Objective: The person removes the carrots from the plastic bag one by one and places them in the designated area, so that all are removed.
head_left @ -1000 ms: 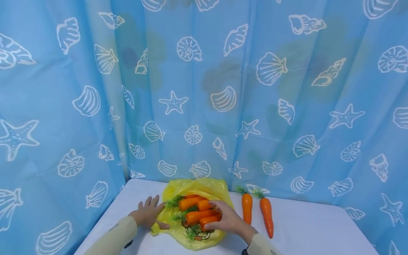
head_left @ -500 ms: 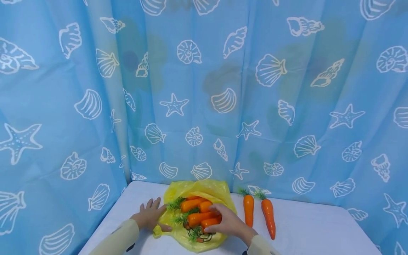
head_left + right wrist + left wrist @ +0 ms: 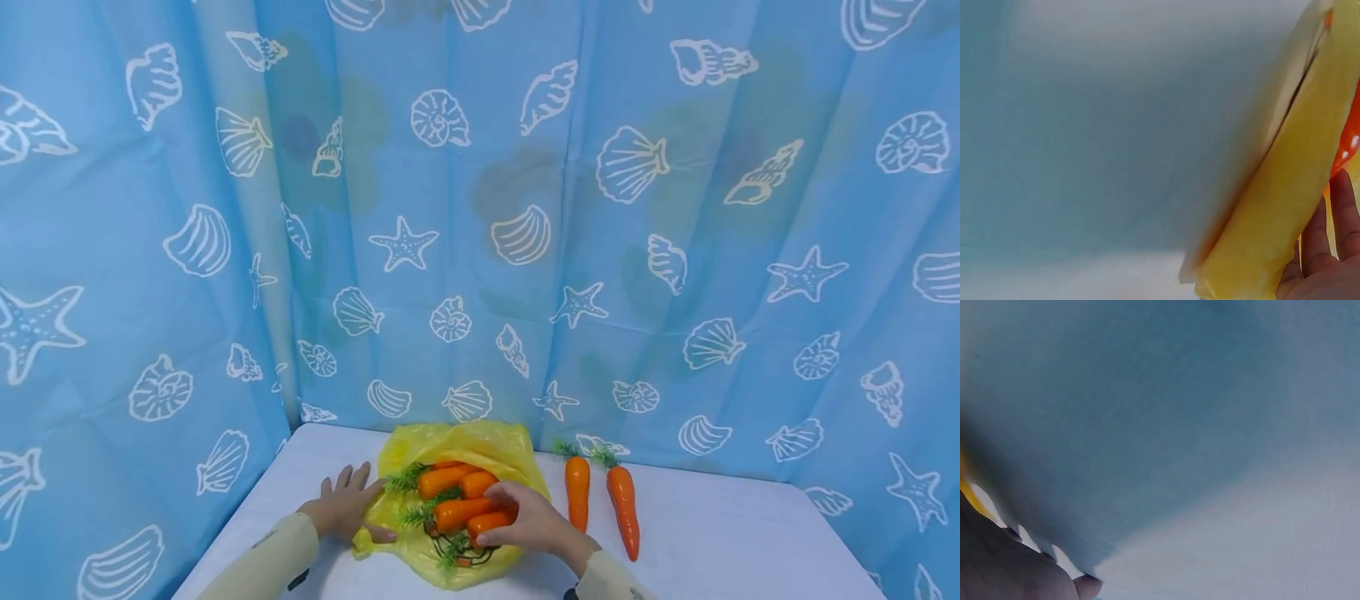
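Note:
A yellow plastic bag (image 3: pixel 468 433) lies on the table with its mouth facing left, and several orange carrots (image 3: pixel 459 514) with green leafy tops fill its opening. My left hand (image 3: pixel 341 507) rests at the bag's left edge, fingers spread and thumb lying on the plastic. From the right, my right hand (image 3: pixel 536 521) reaches over the carrots, thumb and fingertips touching the ones on the near right side. In the right wrist view its fingers (image 3: pixel 1342 206) look fairly straight against the yellow plastic and an orange carrot (image 3: pixel 1350 134). The left wrist view shows mostly blurred curtain and part of the left hand (image 3: pixel 1016 569).
Two more carrots, one upright in view (image 3: pixel 577 493) and one slightly slanted (image 3: pixel 624 512), lie on the white table (image 3: pixel 720 533) right of the bag. A blue shell-patterned curtain (image 3: pixel 480 208) encloses the table at the back and left.
The head view shifts slightly. Both hands, the bag and the carrots keep their places.

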`<state>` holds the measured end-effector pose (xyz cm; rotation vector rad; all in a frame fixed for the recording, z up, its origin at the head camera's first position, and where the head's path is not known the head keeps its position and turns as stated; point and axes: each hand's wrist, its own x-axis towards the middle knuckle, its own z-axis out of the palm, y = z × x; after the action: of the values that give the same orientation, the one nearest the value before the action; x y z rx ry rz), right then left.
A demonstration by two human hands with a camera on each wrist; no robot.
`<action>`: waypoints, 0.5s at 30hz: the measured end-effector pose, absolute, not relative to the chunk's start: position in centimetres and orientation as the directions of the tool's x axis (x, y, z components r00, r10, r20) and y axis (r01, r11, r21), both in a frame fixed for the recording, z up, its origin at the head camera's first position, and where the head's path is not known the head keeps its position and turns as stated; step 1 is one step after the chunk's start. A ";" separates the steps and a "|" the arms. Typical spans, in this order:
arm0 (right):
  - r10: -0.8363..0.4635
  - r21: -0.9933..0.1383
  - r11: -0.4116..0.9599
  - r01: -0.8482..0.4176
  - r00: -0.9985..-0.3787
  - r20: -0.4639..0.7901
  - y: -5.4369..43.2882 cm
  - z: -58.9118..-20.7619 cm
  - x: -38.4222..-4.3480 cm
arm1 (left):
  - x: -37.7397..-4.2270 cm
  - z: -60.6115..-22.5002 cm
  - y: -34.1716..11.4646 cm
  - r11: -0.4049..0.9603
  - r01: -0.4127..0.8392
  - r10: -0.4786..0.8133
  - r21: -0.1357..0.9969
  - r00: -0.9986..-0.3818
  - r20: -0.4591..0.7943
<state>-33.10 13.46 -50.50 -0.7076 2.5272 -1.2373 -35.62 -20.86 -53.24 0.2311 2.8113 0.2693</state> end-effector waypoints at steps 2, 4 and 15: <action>-0.521 -0.783 0.533 -0.320 -0.853 -0.006 13.6 -50.5 -33.2 | -35.6 -53.1 -20.8 0.969 0.135 0.190 0.205 -0.940 -0.284; -0.522 -0.776 0.542 -0.323 -0.853 -0.010 13.8 -50.6 -33.2 | -35.7 -53.1 -20.8 0.971 0.138 0.191 0.195 -0.940 -0.282; -0.538 -0.755 0.573 -0.320 -0.841 -0.052 14.4 -50.8 -33.4 | -35.3 -52.7 -20.6 0.968 0.133 0.193 0.211 -0.938 -0.290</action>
<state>-33.37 14.36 -50.82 -0.7082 2.5313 -1.1323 -35.33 -20.57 -52.68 0.2382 2.8053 0.2712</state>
